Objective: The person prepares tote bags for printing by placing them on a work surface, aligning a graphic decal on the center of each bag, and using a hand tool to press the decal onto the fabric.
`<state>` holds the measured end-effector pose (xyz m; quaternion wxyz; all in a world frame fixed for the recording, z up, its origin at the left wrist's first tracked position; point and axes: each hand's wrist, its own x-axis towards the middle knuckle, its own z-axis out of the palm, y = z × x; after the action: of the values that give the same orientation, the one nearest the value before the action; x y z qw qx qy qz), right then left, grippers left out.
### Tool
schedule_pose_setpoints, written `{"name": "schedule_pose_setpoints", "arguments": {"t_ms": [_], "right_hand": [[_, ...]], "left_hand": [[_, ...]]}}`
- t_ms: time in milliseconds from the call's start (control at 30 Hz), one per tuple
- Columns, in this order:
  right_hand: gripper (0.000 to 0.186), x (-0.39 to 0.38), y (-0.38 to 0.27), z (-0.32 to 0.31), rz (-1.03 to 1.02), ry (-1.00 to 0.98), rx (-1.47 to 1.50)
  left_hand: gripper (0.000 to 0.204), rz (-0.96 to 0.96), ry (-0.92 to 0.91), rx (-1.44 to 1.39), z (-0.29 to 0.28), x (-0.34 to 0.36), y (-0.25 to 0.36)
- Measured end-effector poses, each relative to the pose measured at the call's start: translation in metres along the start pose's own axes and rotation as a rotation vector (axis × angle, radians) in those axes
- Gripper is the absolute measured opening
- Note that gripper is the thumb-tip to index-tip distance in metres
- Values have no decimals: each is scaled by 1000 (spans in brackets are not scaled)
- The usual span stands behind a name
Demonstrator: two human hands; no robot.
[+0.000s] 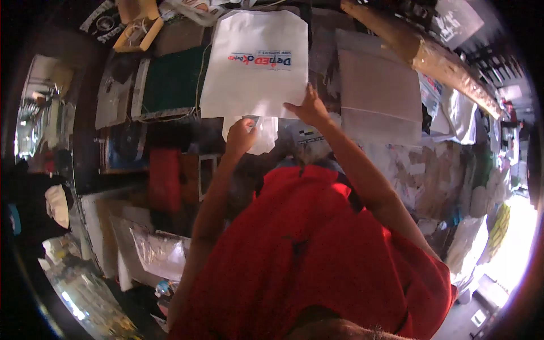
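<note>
A white flat bag or sheet [255, 90] with blue and red print, upside down from where I stand, lies on the worktop in front of me. My right hand [310, 109] rests at its near right corner, thumb and fingers spread apart. Below the near edge a smaller pale, thin piece [265, 139] sticks out. My left hand [242, 136] is beside that piece with its fingers curled together. Whether these fingers grip the piece or the edge of the bag, I cannot tell.
Left of the bag lies a dark green panel [173, 79]; behind it stands an open cardboard box [139, 28]. On the right are a pale flat board [379, 85] and a long brown cardboard tube [442, 62]. A red piece [164, 178] hangs below the worktop.
</note>
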<state>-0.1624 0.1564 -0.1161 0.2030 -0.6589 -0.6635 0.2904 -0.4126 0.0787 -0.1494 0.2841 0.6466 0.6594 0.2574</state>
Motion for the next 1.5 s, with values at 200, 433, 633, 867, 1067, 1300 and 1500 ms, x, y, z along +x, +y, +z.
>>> {"name": "schedule_pose_setpoints", "arguments": {"t_ms": [200,433,633,867,1067,1300,1500], "right_hand": [[93,14,-3,-5,96,-111,89],[43,-74,74,-42,-675,-498,-565],[39,-206,185,-74,127,-460,-139],[31,-323,259,-131,74,-221,-410],[39,-402,221,-150,913,92,447],[31,-402,281,-159,557,129,226],[28,-264,243,-209,356,-47,466]], "left_hand": [[22,45,-54,106,5,21,19],[28,21,-365,-67,-24,10,71],[25,-122,-600,-753,55,58,140],[63,-424,-388,-723,233,212,132],[68,-546,-254,-769,248,260,121],[34,110,283,-520,181,197,188],[26,134,-143,-850,75,50,274]]}}
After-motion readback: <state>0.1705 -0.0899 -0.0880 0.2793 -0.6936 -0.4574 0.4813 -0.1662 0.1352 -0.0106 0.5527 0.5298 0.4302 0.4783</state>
